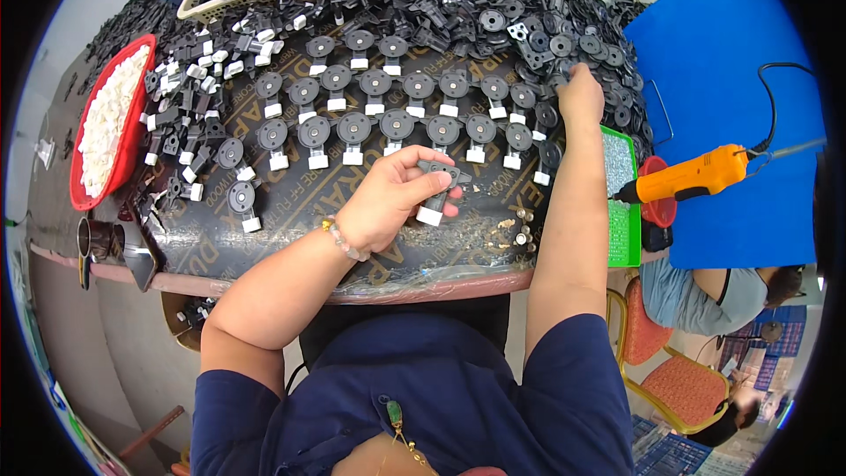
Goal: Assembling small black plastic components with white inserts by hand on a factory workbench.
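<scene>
My left hand is over the near middle of the table, closed around a flat black plastic bracket with a white block at its lower end. The thumb presses on the bracket's face. To the right, my right hand reaches to the edge of a heap of black round discs. Its fingers are drawn together at the heap, and what they pinch is hard to make out. Between and beyond my hands, several black brackets with round discs on top and white ends lie in curved rows.
A red basket of white pieces stands at the left, beside loose white-ended brackets. Black parts heap up at the back around a beige basket. At right are a green tray of small metal pieces and an orange electric screwdriver.
</scene>
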Motion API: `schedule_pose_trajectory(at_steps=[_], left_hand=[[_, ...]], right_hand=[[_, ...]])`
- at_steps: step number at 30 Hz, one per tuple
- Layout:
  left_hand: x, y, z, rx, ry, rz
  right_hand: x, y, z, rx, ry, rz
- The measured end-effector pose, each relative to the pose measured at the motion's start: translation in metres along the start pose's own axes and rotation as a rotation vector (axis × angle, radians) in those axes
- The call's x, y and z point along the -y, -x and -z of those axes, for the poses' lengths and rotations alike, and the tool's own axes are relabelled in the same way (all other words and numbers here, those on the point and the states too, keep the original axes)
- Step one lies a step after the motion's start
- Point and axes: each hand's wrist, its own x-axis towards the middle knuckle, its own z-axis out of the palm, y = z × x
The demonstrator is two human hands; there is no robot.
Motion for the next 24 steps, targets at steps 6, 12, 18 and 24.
schedule_pose_trajectory(at_steps=[6, 12, 18, 24], left_hand=[[-0.005, 0.000, 0.001, -0.004, 0.079, -0.031], [-0.004, 0.000, 0.006, -0.012, 0.153, -0.092], [-0.003, -0.002, 0.005, -0.031, 0.171, -0.120], [0.001, -0.005, 0.008, -0.014, 0.234, -0.170]], right_hand=[[0.021, 0.032, 0.058, -0.231, -0.165, 0.199], [0.085, 0.134, 0.103, 0.214, -0.962, 0.436], [0.078, 0.179, 0.070, 0.367, -1.252, 0.501], [0.080, 0.179, 0.063, 0.395, -1.174, 0.675]])
